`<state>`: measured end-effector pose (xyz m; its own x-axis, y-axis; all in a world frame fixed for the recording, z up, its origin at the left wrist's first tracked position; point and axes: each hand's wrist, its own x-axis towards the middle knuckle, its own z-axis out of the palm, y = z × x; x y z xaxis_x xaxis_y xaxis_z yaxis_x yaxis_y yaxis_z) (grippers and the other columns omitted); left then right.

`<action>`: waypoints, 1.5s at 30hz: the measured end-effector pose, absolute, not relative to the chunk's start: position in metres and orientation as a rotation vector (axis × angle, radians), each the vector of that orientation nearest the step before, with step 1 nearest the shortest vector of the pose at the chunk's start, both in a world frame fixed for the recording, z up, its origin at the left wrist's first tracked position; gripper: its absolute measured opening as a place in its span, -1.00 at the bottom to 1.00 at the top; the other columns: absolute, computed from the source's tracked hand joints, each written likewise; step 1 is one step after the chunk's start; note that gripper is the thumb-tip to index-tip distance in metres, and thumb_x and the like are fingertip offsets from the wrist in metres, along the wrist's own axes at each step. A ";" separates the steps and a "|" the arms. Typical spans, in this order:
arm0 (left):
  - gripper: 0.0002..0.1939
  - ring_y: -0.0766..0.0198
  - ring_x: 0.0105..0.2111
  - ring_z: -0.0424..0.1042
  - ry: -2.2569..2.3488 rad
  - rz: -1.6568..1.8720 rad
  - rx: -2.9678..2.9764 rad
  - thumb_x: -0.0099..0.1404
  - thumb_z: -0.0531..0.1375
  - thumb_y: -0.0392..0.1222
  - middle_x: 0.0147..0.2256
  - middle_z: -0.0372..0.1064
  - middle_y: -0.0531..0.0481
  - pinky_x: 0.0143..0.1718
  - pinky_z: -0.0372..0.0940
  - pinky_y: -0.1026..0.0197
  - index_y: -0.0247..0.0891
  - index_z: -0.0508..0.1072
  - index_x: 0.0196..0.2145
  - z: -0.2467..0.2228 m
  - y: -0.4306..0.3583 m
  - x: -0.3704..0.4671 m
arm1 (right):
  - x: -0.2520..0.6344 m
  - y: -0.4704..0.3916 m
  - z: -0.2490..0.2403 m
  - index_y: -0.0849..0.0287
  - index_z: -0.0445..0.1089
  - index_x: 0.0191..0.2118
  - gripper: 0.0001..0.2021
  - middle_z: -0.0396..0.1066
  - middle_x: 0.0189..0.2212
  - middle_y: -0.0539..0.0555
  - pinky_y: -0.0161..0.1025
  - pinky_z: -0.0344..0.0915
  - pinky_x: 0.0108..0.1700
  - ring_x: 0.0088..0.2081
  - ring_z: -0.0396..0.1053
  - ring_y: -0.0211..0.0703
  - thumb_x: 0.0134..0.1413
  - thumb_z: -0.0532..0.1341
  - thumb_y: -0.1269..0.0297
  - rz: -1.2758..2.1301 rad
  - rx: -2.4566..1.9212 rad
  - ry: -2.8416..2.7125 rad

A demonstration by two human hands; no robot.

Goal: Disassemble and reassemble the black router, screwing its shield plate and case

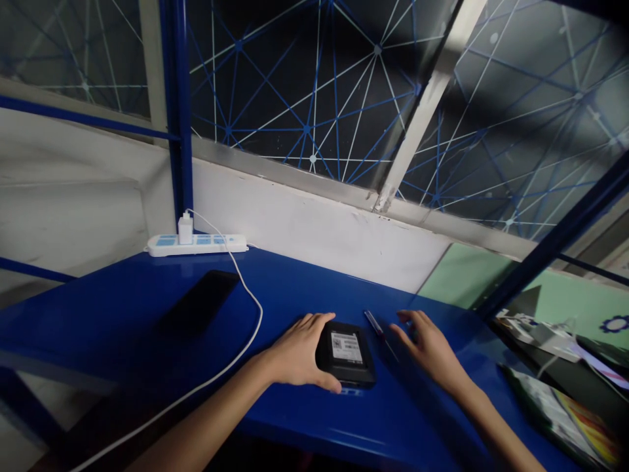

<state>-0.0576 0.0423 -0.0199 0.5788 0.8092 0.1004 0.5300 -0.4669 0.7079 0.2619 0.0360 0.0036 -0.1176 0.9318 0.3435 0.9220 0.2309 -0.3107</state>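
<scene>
A flat black rectangular device [348,367] with a white printed label lies on the blue table. My left hand [301,354] wraps its left side, thumb at the near edge and fingers at the far edge. Just right of the device lies a screwdriver [374,322] with a see-through handle, its thin shaft pointing toward me. Beyond it, my right hand [427,344] hovers with thumb and fingers apart, holding nothing. The device's left edge is partly hidden behind my left hand.
A white power strip [162,248] with a plugged-in charger [185,229] stands at the back left. Its white cable [259,314] runs across the blue table [295,278] past a black phone-like slab [201,298]. At right lies a colourful packet [560,410].
</scene>
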 end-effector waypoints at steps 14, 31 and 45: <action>0.15 -0.24 0.28 0.12 1.053 0.656 2.235 -0.16 0.49 0.14 0.26 0.15 -0.25 0.28 0.06 -0.23 -0.17 0.13 0.31 -0.017 0.039 -0.055 | 0.184 0.052 0.012 0.16 0.43 -0.29 -0.61 0.57 -0.32 0.14 -0.19 0.25 -0.26 -0.29 0.50 -0.05 0.32 0.04 -0.02 0.406 -1.691 -2.197; 0.06 -0.21 0.20 0.20 1.057 0.660 2.252 -0.16 0.49 0.06 0.21 0.21 -0.20 0.23 0.14 -0.19 -0.15 0.18 0.26 -0.016 0.038 -0.054 | 0.172 0.072 0.011 0.14 0.39 -0.48 -0.43 0.54 -0.49 0.22 -0.17 0.16 -0.38 -0.43 0.48 -0.01 0.30 -0.07 -0.17 0.290 -1.906 -2.135; 0.14 -0.24 0.24 0.17 1.104 0.607 2.206 -0.18 0.51 0.08 0.23 0.19 -0.25 0.25 0.12 -0.21 -0.17 0.13 0.30 -0.013 0.037 -0.054 | 0.184 0.055 0.016 0.15 0.35 -0.31 -0.56 0.47 -0.32 0.11 -0.15 0.28 -0.21 -0.29 0.42 -0.09 0.27 0.05 -0.16 0.476 -1.527 -2.221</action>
